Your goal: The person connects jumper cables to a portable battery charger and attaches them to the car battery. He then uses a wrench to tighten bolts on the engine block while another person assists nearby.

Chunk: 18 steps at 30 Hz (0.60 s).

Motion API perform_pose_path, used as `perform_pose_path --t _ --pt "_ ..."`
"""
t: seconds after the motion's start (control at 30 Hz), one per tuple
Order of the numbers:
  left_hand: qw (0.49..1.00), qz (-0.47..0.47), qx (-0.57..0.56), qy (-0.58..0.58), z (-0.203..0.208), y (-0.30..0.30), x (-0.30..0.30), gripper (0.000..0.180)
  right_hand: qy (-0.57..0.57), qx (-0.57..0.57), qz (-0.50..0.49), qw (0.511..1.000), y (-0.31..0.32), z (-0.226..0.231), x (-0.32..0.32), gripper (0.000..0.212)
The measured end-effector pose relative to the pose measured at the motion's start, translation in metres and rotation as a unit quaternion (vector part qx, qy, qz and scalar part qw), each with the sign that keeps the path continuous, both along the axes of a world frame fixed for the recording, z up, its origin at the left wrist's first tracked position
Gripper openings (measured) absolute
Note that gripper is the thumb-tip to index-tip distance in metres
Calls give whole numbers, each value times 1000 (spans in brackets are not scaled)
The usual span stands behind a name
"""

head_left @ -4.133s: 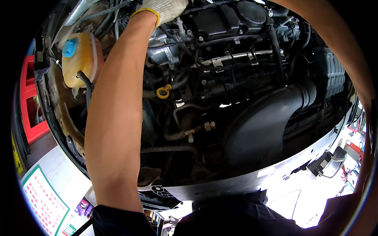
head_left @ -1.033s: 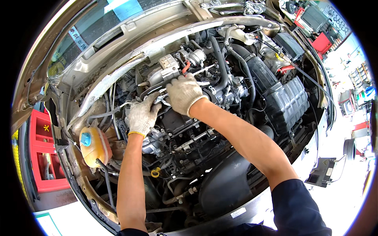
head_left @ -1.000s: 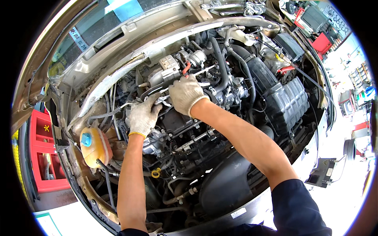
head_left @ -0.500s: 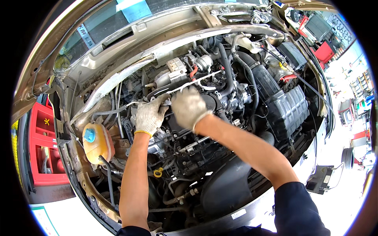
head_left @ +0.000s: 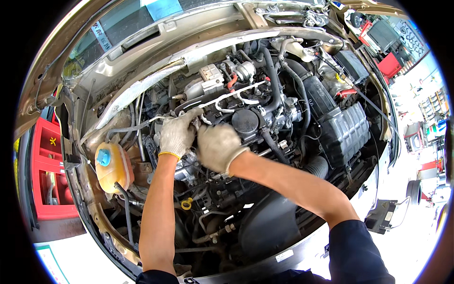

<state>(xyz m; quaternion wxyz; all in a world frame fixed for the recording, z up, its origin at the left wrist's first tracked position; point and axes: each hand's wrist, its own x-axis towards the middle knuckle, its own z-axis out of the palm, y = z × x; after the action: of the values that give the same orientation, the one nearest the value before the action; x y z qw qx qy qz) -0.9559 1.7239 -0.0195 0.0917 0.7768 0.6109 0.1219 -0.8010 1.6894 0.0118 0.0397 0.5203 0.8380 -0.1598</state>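
Note:
Both my hands wear off-white knit work gloves over the engine. My left hand (head_left: 177, 136) is closed at the left part of the engine top, thumb and fingers together by a small whitish clip-like piece (head_left: 205, 119); what it grips is hidden. Right beside it, my right hand (head_left: 218, 147) is curled and smeared by motion, so its fingers do not show clearly. A thin whitish rod or tube (head_left: 236, 96) slants from near the left fingertips up to the right, with a red spot by its far end. Just right of my right hand sits a round black cover (head_left: 246, 123).
A yellowed coolant tank (head_left: 112, 165) with a blue cap stands at the left. To the right are a ribbed black box (head_left: 347, 135) and a corrugated hose (head_left: 318, 166). A yellow dipstick ring (head_left: 187, 203) pokes up near the front. Red shelving (head_left: 47, 170) stands outside the left fender.
My right hand has moved down and slightly left, uncovering the round black cover and more of the whitish tubing. My left hand stays at nearly the same spot.

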Motion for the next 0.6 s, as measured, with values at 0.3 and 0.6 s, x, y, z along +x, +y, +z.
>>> perform_pose_path --t 0.3,0.6 --pt "999 25 15 13 -4 4 -2 43 -17 252 33 967 82 -22 46 14" --pt "999 40 -9 6 1 2 0 34 -9 126 34 991 49 -2 20 20"
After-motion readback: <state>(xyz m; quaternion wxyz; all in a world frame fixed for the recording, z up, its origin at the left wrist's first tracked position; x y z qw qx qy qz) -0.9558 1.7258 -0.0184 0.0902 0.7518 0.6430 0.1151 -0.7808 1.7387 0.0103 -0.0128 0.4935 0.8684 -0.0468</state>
